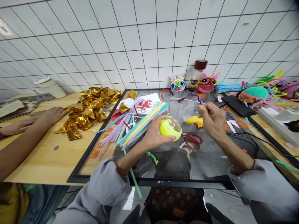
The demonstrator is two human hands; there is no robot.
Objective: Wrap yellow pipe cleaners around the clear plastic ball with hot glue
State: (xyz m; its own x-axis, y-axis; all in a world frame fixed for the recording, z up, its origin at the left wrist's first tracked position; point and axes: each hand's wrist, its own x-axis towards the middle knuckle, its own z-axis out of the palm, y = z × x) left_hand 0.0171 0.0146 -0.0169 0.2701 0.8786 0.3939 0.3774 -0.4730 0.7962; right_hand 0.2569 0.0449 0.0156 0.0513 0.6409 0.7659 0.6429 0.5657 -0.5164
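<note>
Desk: Who's holding what, pls?

Me: My L. hand point(154, 132) cups the yellow ball point(166, 129) abv. the glass-topped table point(210, 158), approx. ctr.; fingers part-open, curved snug round its L. side & lower edge; yellow strands wrap most of it, w/ a clear patch facing up & R.

Desk: And the R.?

Me: R. hand point(212, 119) is raised, well apart from the ball; fingers curled, thumb & index tips together in a pinch; can't tell if anything thin is btwn. them; a twisted blue stem point(196, 97) shows right by the tips, tho' contact is unclear.

Desk: Nearby items?

Me: Yellow glue gun point(193, 120) lies btwn. ball & R. hand; red-handled scissors point(195, 142) just beside the ball, on the near R.; a bundle of pastel stems point(142, 127) lies to the L., w/ white paper point(153, 99) bearing a red print behind it.

Desk: Bkgd.?

Me: Two decorated balls, one white-faced point(177, 85), one pink point(206, 85), sit by the tiled wall point(144, 40), w/ a red-capped bottle point(197, 76) btwn.; far L., a co-worker's hand point(54, 115) rests on wood near crumpled gold foil point(92, 107).
</note>
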